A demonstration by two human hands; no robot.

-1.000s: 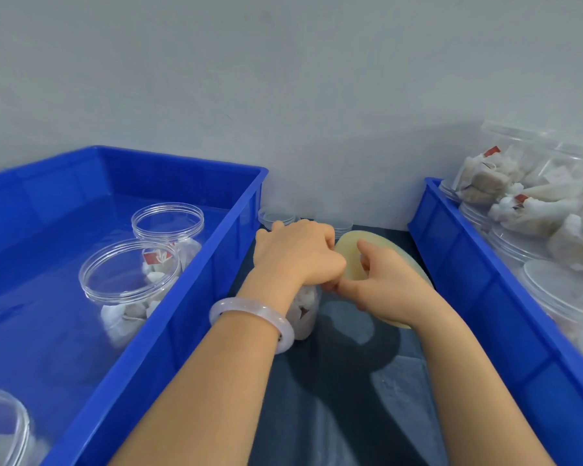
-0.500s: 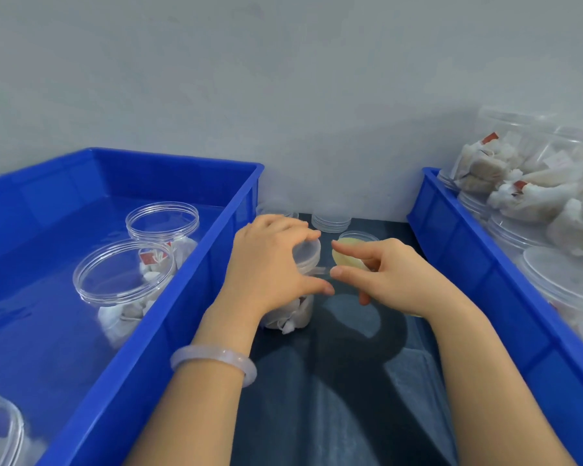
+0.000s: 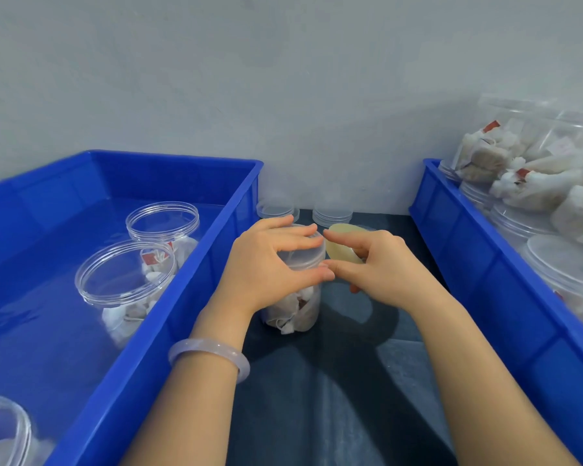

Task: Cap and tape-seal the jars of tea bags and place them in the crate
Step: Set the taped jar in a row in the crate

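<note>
Left hand: our left hand point(image 3: 266, 260) curls over the lid point(image 3: 305, 255), thumb on its near edge.
Right hand: our right hand point(image 3: 377, 264) holds a yellowish tape roll point(image 3: 340, 248); its thumb tip meets our left thumb at the lid's rim.
Jar: the jar of tea bags point(image 3: 297, 311) stands upright on the dark mat point(image 3: 317, 398), between two crates.
Left crate point(image 3: 182, 297): blue; two clear jars point(image 3: 125, 277) of tea bags inside.
Right crate point(image 3: 485, 264): blue, with stacked jars.
Writing: red tags point(image 3: 150, 258) on the bags, print too small to read.

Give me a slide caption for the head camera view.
Left hand grips a capped tea-bag jar between two blue crates; right hand holds a yellowish tape roll beside its lid.
</note>
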